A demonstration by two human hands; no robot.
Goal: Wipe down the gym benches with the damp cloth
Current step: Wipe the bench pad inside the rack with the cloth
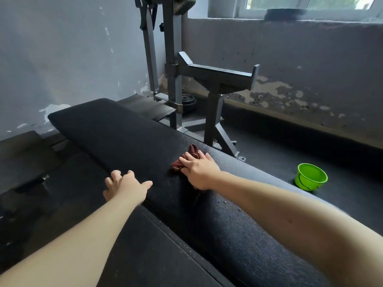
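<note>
We're mid-wipe here, and the damp cloth (194, 152) is down on the gym bench (238, 235), bunched dark red near the middle of the padding and close to its far-side edge. The right hand (199, 172) lies flat on top of it, fingers (186, 158) straight and slightly spread, pressing the cloth into the vinyl rather than pinching it; a bit of cloth pokes out past the fingertips and to the left of the hand. The left hand (124, 188) holds nothing: it rests on the near edge of the padding, thumb stuck out to the side, its fingers (115, 175) loosely bent over the rim, bracing by the look of it. How far along? Look at the surface: the near pad shines, with water droplets (224, 202) beaded just behind the right wrist, so I'd judge that stretch has been reached by the cloth. The far pad (99, 125) looks matte and dry, which suggests it is yet to be done, along with the pad's sides. No second bench shows from this angle, so what else is left I cannot tell. Off on the floor to the right sits a green bucket (310, 177), well apart from the bench, and a grey steel rack (215, 79) stands beyond.
</note>
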